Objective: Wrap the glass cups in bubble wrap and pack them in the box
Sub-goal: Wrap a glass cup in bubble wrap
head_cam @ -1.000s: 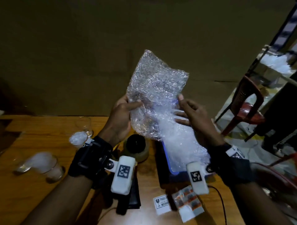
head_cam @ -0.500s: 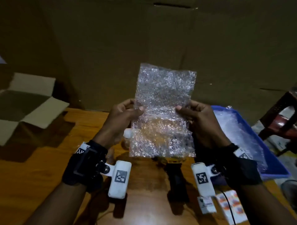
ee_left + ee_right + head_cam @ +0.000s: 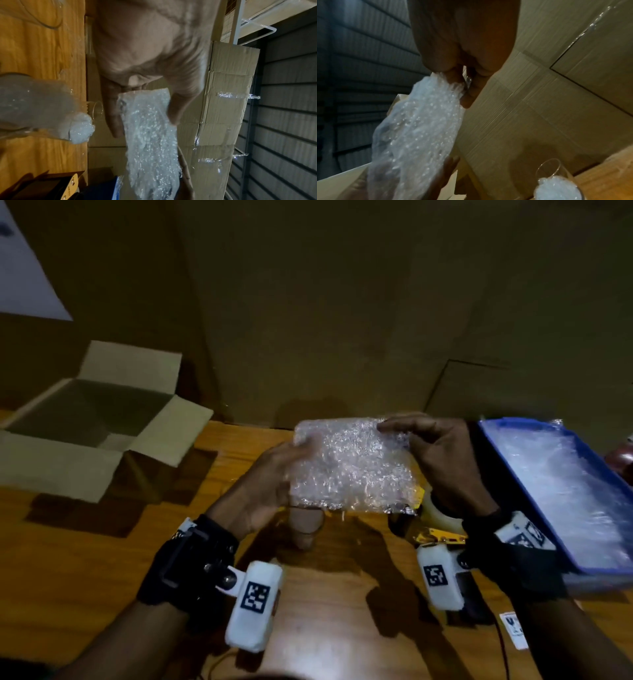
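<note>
Head view shows both hands holding one sheet of bubble wrap (image 3: 351,465) above the wooden table (image 3: 85,559), stretched between them. The left hand (image 3: 263,491) grips the sheet's left edge, and from the left wrist camera the thumb and fingers (image 3: 114,121) are curled on either side of that edge, pinching it. The right hand (image 3: 442,460) pinches the sheet's upper right corner, its fingers bent over the top edge; the right wrist camera shows the fingertips (image 3: 467,100) closed on the wrap with the sheet hanging down from them. Both wrists are raised off the table, palms turned toward each other. An open cardboard box (image 3: 89,419) sits on the table well to the left, flaps spread. A blue tray (image 3: 534,494) lined with more clear wrap lies just beside the right wrist. A glass cup (image 3: 556,181) stuffed with bubble wrap lies on the table below the hands, also seen from the left wrist camera. A yellow tape dispenser (image 3: 431,529) shows partly beneath the right hand.
</note>
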Demonstrator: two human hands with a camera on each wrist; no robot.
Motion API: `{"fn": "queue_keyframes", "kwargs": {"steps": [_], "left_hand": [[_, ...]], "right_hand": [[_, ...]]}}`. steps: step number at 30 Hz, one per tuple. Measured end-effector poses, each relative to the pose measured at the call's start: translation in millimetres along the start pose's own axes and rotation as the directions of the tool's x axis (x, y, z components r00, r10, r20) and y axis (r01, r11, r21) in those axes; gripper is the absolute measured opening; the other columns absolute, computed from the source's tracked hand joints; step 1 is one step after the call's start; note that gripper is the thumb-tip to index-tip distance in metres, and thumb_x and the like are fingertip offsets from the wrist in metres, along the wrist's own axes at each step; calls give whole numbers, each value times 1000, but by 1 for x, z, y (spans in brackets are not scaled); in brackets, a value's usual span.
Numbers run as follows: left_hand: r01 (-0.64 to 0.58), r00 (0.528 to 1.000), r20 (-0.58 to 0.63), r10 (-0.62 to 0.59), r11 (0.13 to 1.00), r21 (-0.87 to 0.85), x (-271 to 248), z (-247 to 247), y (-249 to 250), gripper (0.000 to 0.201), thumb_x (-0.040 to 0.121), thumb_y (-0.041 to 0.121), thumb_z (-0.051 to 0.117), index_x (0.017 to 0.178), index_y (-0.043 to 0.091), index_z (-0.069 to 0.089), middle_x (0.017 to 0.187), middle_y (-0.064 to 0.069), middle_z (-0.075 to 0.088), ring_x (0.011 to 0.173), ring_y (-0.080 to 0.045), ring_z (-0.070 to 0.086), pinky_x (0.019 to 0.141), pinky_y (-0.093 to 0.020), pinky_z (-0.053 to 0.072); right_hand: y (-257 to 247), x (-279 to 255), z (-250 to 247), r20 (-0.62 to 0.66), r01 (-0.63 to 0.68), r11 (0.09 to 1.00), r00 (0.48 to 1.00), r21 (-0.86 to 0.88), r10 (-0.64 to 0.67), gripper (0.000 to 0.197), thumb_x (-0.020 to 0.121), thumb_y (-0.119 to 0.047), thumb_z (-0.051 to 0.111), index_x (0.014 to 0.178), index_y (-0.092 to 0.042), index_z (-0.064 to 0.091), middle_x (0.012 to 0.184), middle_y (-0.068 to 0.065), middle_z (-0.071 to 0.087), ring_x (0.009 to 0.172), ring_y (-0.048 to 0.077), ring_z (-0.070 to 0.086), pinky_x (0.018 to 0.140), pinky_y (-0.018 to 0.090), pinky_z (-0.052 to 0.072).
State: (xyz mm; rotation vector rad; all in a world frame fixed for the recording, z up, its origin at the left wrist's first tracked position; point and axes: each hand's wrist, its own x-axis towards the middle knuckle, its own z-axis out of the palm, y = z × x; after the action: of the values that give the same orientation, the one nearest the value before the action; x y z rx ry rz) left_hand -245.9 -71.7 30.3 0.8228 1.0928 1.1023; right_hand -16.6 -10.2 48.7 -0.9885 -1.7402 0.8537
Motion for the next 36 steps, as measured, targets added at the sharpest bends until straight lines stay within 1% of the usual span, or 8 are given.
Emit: {"fn": "queue_keyframes", "kwargs": {"steps": [2,4,6,8,17,23,31,36], "left_hand": [[-20,999,-26,20,1000,-3,3,-5,-4,45,89,15,70,132,10,59,122,-10,71,111,-27,69,94,-42,57],[-65,995,-80,62,997,-32,8,-10,-7,45,87,1,69,131,6,58,119,-13,72,110,-30,69,94,-44,56],[-102,989,-109,96,993,-50,11,-11,-6,47,87,-3,68,131,6,57,119,-14,72,110,-32,69,95,-46,55],[-141,986,-100,133,987,-73,13,-11,-5,49,87,-5,66,133,8,55,119,-13,72,110,-31,69,95,-46,56],[-110,986,-136,100,992,-67,15,-9,4,34,94,-3,48,116,12,68,113,-7,75,105,-26,69,86,-42,58],[-101,984,-157,83,988,-113,21,-16,8,36,91,49,58,95,15,71,111,-10,73,99,-28,71,82,-47,58],[-178,965,-197,172,984,-13,56,-9,32,28,83,-3,71,104,14,65,114,-9,70,93,-19,69,69,-27,59],[-187,960,-177,217,967,173,94,-4,51,28,83,0,75,102,15,61,103,-8,68,86,-17,68,65,-27,58]], "right_hand": [[-3,2,6,-16,-18,996,1000,90,19,51,89,15,41,107,-19,75,109,-6,74,101,9,69,81,26,54],[-3,3,10,-4,-147,941,988,306,156,37,101,-1,41,124,-16,66,91,-12,70,75,0,64,64,17,49],[0,1,13,52,-261,876,963,405,263,27,104,-29,48,124,-21,64,82,-16,65,69,6,59,56,18,47],[6,-1,16,146,-357,870,934,341,326,29,93,-42,63,117,-25,67,102,-10,72,93,22,67,75,35,58],[5,13,3,251,-375,850,921,369,297,30,87,13,58,96,-11,74,100,9,77,93,19,73,73,22,56],[15,32,-4,354,-245,950,920,191,166,44,83,23,50,88,-11,77,112,3,75,113,16,67,81,27,56],[12,66,-4,366,-400,803,898,441,246,48,92,-37,61,136,-16,57,132,3,63,119,33,62,93,46,55],[17,91,6,251,-372,850,922,373,294,49,78,1,76,122,-14,60,112,7,73,100,21,72,82,33,60]]}}
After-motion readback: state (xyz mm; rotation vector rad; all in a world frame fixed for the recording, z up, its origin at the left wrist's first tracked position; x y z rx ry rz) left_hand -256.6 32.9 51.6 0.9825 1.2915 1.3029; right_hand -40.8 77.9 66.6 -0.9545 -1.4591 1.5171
